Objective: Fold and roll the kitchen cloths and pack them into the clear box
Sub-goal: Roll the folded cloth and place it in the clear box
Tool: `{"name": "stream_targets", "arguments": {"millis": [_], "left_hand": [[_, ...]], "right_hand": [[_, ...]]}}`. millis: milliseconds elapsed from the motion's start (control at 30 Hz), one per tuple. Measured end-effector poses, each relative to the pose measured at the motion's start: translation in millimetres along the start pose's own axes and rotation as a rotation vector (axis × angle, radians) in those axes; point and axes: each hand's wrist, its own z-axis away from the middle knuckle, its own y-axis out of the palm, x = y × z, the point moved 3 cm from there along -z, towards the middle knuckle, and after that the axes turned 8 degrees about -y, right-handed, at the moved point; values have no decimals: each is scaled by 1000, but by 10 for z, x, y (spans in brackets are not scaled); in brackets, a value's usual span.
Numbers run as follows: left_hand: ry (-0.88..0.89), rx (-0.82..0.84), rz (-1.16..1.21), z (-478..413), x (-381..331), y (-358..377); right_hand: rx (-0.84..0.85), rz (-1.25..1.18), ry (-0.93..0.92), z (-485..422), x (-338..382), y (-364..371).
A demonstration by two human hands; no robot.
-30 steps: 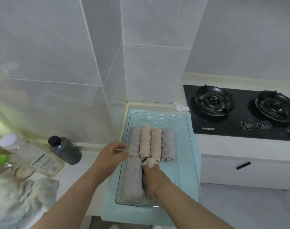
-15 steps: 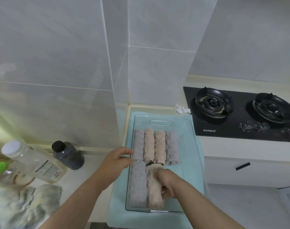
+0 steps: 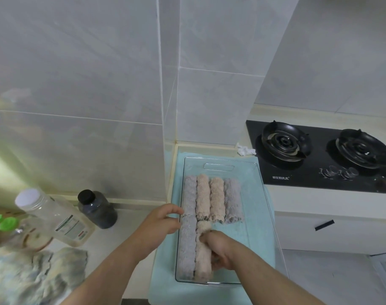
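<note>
The clear box lies on a light blue mat on the counter. Its far half holds a row of several rolled cloths, grey at the ends and beige in the middle. A grey roll lies in the near left corner. Beside it my right hand grips a beige roll lying in the box. My left hand holds the box's left rim with curled fingers. A pile of loose grey cloths lies at the lower left.
A dark jar, a clear white-capped bottle and green-capped items stand on the left counter. A black gas hob sits at right, with a crumpled white tissue beside it. Tiled walls enclose the corner.
My right hand has laid the beige roll down beside the near grey roll and slid back along it. My left hand stays at the box's left rim.
</note>
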Motion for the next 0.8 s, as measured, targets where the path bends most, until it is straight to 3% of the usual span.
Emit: {"name": "stream_targets", "arguments": {"millis": [133, 300, 400, 533, 700, 800], "left_hand": [[15, 0, 18, -6, -36, -17], [29, -4, 29, -9, -69, -75], [43, 3, 41, -16, -59, -157], [69, -29, 84, 10, -96, -357], [177, -62, 188, 248, -280, -569], [268, -118, 233, 462, -397, -744]], "right_hand": [[-75, 143, -101, 16, 14, -58], [-74, 135, -91, 127, 8, -65], [-176, 252, -128, 178, 2, -178], [-253, 405, -304, 400, 220, -397], [-394, 241, -674, 873, 724, -477], [-375, 198, -855, 1176, 1026, -372]]}}
